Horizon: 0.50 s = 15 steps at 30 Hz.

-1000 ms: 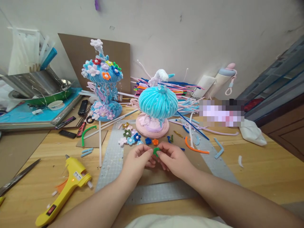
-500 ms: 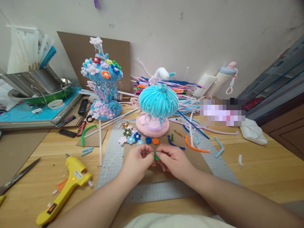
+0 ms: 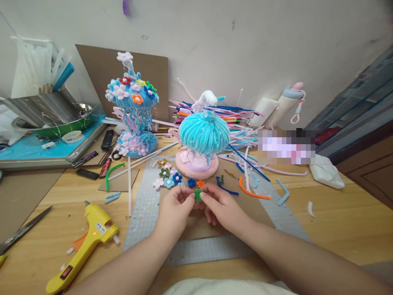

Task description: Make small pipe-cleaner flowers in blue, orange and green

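Note:
My left hand (image 3: 175,205) and my right hand (image 3: 221,205) meet over a brown card on the cutting mat (image 3: 144,209). Both pinch a small green pipe-cleaner piece (image 3: 198,195) between fingertips. Just beyond lie several small pipe-cleaner flowers (image 3: 168,179), blue, white, orange. Behind them stands a turquoise pipe-cleaner mushroom on a pink base (image 3: 203,139). A second, flower-covered blue mushroom (image 3: 132,119) stands further back left.
A yellow glue gun (image 3: 84,241) lies at the front left, scissors (image 3: 21,229) at the left edge. Loose pipe cleaners (image 3: 233,119) pile against the wall. Orange (image 3: 253,192) and blue (image 3: 225,188) cut pieces lie right of my hands. A metal basin (image 3: 46,110) sits far left.
My hands have turned the green piece slightly and shifted a little towards the flowers. Nothing else has moved.

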### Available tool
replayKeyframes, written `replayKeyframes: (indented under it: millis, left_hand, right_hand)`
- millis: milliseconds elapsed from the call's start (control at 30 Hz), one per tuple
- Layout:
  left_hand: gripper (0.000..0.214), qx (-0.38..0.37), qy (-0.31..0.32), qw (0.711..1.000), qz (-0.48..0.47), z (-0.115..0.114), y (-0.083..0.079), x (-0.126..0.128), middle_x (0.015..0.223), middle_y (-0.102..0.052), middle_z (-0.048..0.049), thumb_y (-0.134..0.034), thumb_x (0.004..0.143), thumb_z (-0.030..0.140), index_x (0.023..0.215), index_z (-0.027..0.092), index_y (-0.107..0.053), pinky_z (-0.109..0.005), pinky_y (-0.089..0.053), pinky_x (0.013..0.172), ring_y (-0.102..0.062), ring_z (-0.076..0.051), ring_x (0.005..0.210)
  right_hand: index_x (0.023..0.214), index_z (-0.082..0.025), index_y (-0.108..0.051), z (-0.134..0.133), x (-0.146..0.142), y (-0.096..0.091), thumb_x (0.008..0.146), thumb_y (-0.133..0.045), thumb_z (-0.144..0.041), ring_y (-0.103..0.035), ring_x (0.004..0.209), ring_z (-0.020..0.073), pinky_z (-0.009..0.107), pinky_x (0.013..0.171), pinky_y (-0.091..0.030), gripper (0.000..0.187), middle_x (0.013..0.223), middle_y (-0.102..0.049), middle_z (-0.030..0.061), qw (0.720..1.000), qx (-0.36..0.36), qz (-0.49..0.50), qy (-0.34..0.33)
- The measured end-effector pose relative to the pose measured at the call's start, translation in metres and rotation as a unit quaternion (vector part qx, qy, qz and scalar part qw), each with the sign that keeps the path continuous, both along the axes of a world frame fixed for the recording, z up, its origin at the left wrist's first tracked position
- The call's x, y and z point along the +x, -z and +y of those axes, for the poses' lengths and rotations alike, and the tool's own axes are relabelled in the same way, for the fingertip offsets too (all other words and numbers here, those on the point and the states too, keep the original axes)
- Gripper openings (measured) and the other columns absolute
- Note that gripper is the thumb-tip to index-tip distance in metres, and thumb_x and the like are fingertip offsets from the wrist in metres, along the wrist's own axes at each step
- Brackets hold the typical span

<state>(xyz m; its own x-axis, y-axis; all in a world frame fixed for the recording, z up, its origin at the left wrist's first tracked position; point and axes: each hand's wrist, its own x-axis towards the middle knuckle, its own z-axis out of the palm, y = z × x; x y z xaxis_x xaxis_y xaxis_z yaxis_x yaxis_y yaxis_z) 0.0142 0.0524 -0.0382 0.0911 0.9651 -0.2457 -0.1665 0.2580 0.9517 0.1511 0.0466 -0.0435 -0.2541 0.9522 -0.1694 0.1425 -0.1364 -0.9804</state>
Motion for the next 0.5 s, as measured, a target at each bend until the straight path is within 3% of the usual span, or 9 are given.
replayKeyframes:
  millis: [200,500]
  left_hand:
    - [0.017,-0.026,0.024,0.999,-0.027,0.0011,-0.0040,-0.0022,0.061,-0.059,0.0024,-0.065,0.065,0.025,0.070,0.016,-0.052,-0.025,-0.049,0.060,-0.057,-0.011,0.056]
    - [0.020,-0.011,0.068,0.997,0.017,0.0027,-0.0077,-0.0054,0.055,-0.057,0.0028,-0.068,0.062,0.028,0.065,0.016,-0.052,-0.024,-0.047,0.057,-0.055,-0.010,0.053]
  right_hand:
    - [0.075,-0.020,-0.045,0.0013,0.0014,0.0020,0.085,-0.043,-0.030,-0.042,0.032,0.0044,0.014,0.031,-0.030,0.014,0.057,-0.050,-0.0074,1.000,-0.010,0.017,0.010]
    - [0.076,-0.019,-0.046,-0.0023,0.0030,-0.0016,0.083,-0.044,-0.026,-0.042,0.035,0.0044,0.015,0.033,-0.032,0.010,0.058,-0.049,-0.0068,1.000,-0.002,0.000,-0.011]
